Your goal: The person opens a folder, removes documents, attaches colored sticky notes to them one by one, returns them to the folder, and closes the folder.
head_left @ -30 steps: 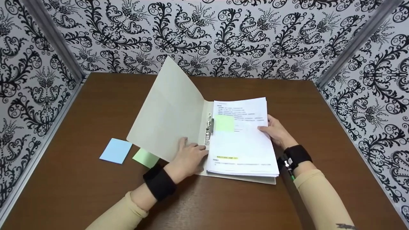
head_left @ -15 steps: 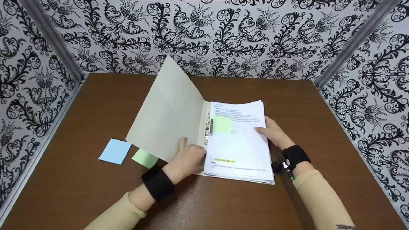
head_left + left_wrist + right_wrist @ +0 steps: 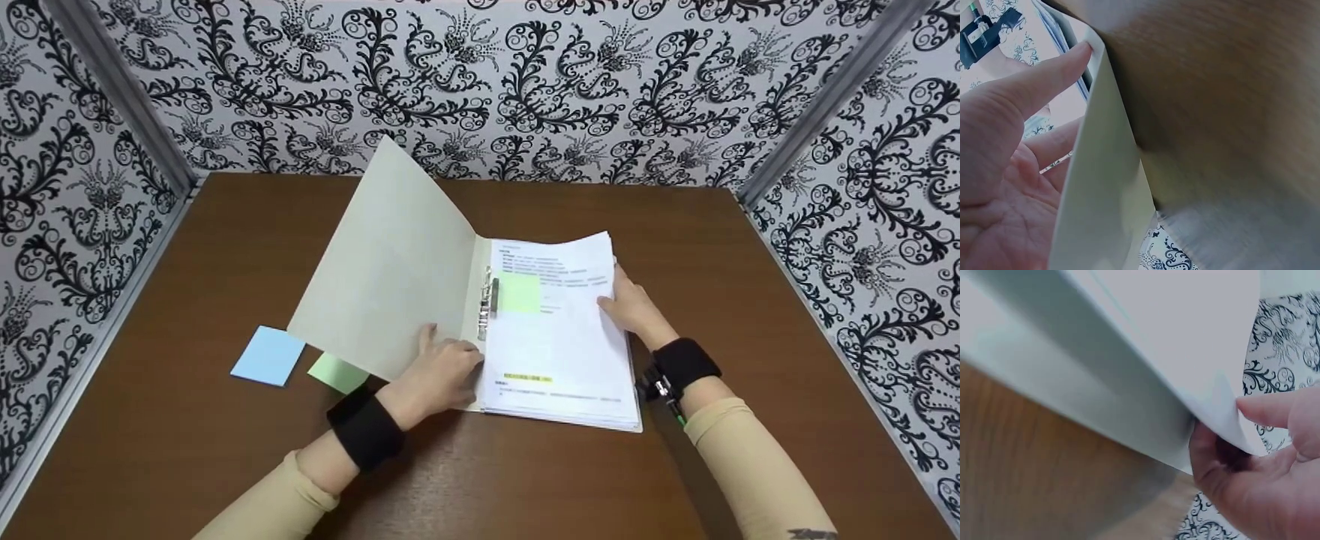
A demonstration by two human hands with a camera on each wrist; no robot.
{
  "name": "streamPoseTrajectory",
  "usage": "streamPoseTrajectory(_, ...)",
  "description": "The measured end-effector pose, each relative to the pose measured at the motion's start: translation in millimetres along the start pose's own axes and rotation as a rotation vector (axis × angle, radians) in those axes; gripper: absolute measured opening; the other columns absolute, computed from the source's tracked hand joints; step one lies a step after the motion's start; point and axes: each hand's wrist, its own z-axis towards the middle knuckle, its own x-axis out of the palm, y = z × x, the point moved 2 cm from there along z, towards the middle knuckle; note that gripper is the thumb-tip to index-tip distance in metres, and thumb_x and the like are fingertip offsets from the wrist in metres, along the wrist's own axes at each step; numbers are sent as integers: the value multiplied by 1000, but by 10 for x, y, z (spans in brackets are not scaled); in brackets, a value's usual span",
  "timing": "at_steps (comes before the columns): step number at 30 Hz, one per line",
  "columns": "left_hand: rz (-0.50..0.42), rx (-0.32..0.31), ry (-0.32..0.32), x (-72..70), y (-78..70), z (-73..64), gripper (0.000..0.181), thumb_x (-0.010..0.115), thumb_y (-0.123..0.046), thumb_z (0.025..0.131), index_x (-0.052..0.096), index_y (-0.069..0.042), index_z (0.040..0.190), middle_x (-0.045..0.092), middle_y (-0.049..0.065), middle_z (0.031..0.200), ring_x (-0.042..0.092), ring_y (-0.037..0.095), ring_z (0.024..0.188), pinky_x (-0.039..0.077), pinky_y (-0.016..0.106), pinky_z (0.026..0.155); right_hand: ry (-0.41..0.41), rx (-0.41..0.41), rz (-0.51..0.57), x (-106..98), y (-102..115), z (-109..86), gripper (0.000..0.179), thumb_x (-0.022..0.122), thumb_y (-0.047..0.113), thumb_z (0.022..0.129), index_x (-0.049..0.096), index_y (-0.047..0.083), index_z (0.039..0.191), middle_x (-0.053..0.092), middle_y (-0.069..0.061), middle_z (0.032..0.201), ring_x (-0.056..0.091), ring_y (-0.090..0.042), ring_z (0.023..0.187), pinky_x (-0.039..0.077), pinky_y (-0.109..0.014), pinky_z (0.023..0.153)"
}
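Observation:
A ring binder folder stands open, its pale cover tilted up on the left and its metal clip showing along the spine. White printed sheets with a light green sticky note lie on its right side. My left hand rests at the lower spine in front of the cover; in the left wrist view its thumb touches the spine's lower edge. My right hand pinches the sheets' right edge. The right wrist view shows its thumb above the paper and fingers curled beneath, lifting it off the back cover.
A blue sticky note pad lies left of the folder on the brown table. Beside it, a green pad is partly covered by the tilted cover. Patterned panels enclose the table's back and sides.
The sheets have shifted left toward the clip and sit more squarely over the back cover. My right hand has moved slightly left with them. My left hand stays at the spine.

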Motion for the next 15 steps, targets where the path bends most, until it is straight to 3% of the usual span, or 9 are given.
streamPoseTrajectory(4, -2, -23, 7, -31, 6, -7, 33, 90, -17, 78, 75, -6, 105, 75, 10, 108, 71, 33, 100, 33, 73, 106, -22, -15, -73, 6, 23, -28, 74, 51, 0, 105, 6, -10, 163, 24, -37, 163, 28, -51, 150, 26, -60, 121)
streamPoseTrajectory(9, -6, -30, -43, -87, 21, 0, 29, 89, -14, 80, 76, -7, 104, 76, 9, 105, 72, 34, 97, 39, 70, 103, -29, -50, -187, 29, 44, -90, 71, 54, 4, 105, 13, -14, 160, 24, -41, 158, 25, -55, 146, 28, -62, 119)
streamPoseTrajectory(15, -61, -24, -75, -143, 35, 34, 29, 85, -6, 81, 75, -4, 108, 76, 13, 108, 71, 36, 98, 40, 66, 98, -51, -174, -314, 70, 56, -123, 49, 56, 5, 105, 45, -14, 149, 39, -41, 148, 37, -58, 135, 34, -62, 113)
